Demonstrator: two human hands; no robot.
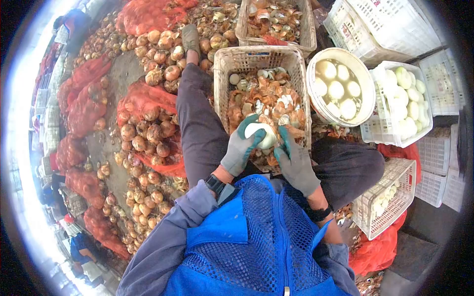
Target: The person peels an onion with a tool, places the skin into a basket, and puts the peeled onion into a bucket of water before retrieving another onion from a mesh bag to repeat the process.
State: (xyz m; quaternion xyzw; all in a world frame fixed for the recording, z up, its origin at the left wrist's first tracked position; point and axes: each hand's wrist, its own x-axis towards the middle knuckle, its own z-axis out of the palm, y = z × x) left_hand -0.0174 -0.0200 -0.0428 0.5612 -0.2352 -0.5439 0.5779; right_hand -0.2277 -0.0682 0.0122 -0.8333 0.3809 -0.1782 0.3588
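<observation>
My left hand [242,145], in a grey and green glove, wraps around a peeled white onion [261,133] from the left. My right hand [295,160], gloved the same way, grips the onion's right side. Both hands hold it over a beige plastic basket [245,57] filled with brown onion skins [266,98], which sits between my legs.
A round bucket [364,81] of peeled onions in water stands to the right, beside a white crate [380,130] of peeled onions. Piles of unpeeled onions [148,138] and red mesh sacks [143,98] cover the floor at left. Another basket [390,197] sits by my right knee.
</observation>
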